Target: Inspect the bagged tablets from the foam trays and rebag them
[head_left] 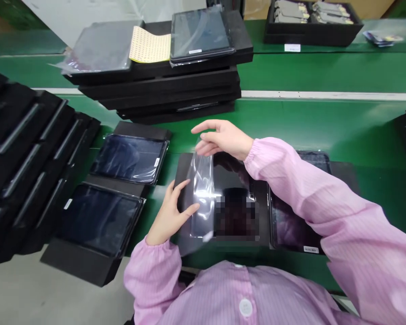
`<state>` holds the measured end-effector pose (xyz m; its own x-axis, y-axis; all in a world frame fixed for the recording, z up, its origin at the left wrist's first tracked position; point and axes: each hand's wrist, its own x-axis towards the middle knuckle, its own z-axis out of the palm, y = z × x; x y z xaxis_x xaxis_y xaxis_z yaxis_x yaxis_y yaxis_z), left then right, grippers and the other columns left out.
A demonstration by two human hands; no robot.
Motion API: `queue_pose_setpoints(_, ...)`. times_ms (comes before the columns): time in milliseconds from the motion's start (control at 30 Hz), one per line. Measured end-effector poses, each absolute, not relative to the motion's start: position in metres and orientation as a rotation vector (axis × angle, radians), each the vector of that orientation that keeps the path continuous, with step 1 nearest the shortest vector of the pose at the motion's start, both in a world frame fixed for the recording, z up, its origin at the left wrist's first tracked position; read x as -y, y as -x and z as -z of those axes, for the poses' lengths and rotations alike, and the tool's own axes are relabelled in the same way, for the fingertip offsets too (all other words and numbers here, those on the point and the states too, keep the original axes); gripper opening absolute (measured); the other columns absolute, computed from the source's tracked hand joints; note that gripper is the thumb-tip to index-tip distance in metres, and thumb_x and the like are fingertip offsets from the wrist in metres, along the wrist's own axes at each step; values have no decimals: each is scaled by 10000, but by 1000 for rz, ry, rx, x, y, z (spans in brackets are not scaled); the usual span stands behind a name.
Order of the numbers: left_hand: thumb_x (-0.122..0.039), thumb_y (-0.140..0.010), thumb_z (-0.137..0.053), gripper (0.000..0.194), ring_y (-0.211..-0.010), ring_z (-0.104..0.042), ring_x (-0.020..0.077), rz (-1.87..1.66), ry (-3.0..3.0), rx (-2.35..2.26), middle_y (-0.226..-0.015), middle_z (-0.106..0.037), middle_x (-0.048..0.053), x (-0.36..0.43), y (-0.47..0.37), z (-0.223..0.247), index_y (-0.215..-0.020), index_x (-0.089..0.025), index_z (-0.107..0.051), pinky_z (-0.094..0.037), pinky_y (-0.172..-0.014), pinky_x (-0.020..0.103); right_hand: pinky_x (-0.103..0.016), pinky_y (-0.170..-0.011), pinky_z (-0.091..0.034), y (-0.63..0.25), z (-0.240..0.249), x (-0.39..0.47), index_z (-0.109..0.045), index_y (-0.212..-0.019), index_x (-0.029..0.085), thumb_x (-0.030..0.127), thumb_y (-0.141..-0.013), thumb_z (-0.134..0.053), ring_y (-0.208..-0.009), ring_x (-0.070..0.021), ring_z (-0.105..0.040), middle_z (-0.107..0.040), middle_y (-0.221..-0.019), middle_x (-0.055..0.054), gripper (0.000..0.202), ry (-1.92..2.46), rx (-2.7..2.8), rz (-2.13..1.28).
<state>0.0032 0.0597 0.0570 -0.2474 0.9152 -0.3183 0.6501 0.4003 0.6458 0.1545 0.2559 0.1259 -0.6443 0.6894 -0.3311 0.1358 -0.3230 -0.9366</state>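
Note:
In front of me a dark tablet (232,180) lies screen up on a black base, its left part under a shiny clear plastic film (203,194). My right hand (225,137) is at the film's top edge, with its lower fingers curled on the film and the index finger extended. At the left side, my left hand (172,212) has its fingers and thumb spread, touching the film and the base's edge. Another tablet (294,221) with a white label sits to the right, partly under my right forearm.
Two wrapped tablets (128,158) rest on black trays at left, beside tall stacks of loaded black trays (30,158). Behind, stacked black trays (155,90) carry bagged tablets and a yellow sticker sheet (150,45). A black box (313,34) of grey parts stands at the back right.

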Motion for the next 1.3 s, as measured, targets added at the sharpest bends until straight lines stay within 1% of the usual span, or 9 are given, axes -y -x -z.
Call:
queue_pose_setpoints(433,-436,-814,-660,629,-1547,-161,318,-505,-1278,-1963,-1613,-270,115,-61,-4,-63,-1398,-289,-475,-254,-1214,527,-276,-779,-619,-172,-99,-270,-580,-950,158,-9,-969,-385,-663,-119,-741,-726,-679,-29,257,1306,1283,-2001)
queue_pose_setpoints(633,-466,-806,-652,710,-1526,-221,345,-542,-1406,-2087,-1604,-310,144,-56,-6,-53,-1453,-263,-439,-291,-1195,567,-360,-822,-619,-206,-114,-279,-615,-991,145,38,-921,-546,-651,-159,-742,-750,-745,-55,145,1380,1368,-1885)
queue_pose_setpoints(733,-335,-836,-611,644,-1515,-233,386,-542,-1612,-2252,-1620,-282,175,-55,-27,-57,-1453,-227,-461,-282,-1181,624,-368,-862,-608,-248,-124,-285,-625,-1025,153,34,-898,-575,-640,-138,-731,-761,-821,-47,181,1424,1377,-1710)
queue_pose_setpoints(800,-169,-864,-510,551,-1493,-303,371,-540,-1848,-2279,-1589,-368,167,-56,-48,-58,-1411,-227,-528,-271,-1184,634,-364,-881,-603,-285,-128,-286,-631,-1036,159,44,-898,-563,-664,-130,-734,-765,-862,-49,192,1446,1371,-1573)
queue_pose_setpoints(900,-22,-876,-328,589,-1410,-467,297,-444,-2187,-2079,-1475,-547,134,-59,-81,-56,-1347,-237,-610,-342,-1174,570,-381,-898,-598,-343,-124,-280,-642,-1033,175,91,-882,-576,-736,-148,-745,-765,-897,-50,186,1475,1383,-1336)
queue_pose_setpoints(1000,-71,-937,-268,556,-1353,-539,272,-386,-2373,-1883,-1428,-598,120,-64,-110,-50,-1340,-222,-620,-431,-1124,516,-422,-945,-577,-394,-111,-265,-662,-993,190,155,-838,-620,-883,-200,-750,-766,-932,-63,165,1497,1441,-1097)
queue_pose_setpoints(1067,-213,-987,-316,473,-1365,-521,312,-397,-2427,-1862,-1449,-573,144,-67,-126,-47,-1369,-192,-594,-428,-1114,550,-452,-1002,-543,-417,-99,-253,-680,-981,192,197,-811,-641,-1010,-238,-729,-767,-996,-85,174,1507,1504,-968)
queue_pose_setpoints(1167,-363,-992,-349,530,-1396,-471,372,-405,-2432,-1912,-1504,-492,197,-68,-142,-45,-1432,-120,-518,-379,-1121,617,-499,-1068,-486,-433,-80,-237,-706,-1017,184,244,-776,-670,-1135,-285,-684,-749,-1126,-121,251,1527,1626,-847)
queue_pose_setpoints(1300,-252,-987,-260,548,-1393,-470,383,-350,-2455,-1932,-1512,-461,232,-64,-147,-47,-1444,-44,-481,-361,-1119,628,-514,-1121,-431,-432,-64,-227,-724,-1085,190,284,-743,-721,-1200,-314,-648,-716,-1230,-132,354,1525,1805,-792)
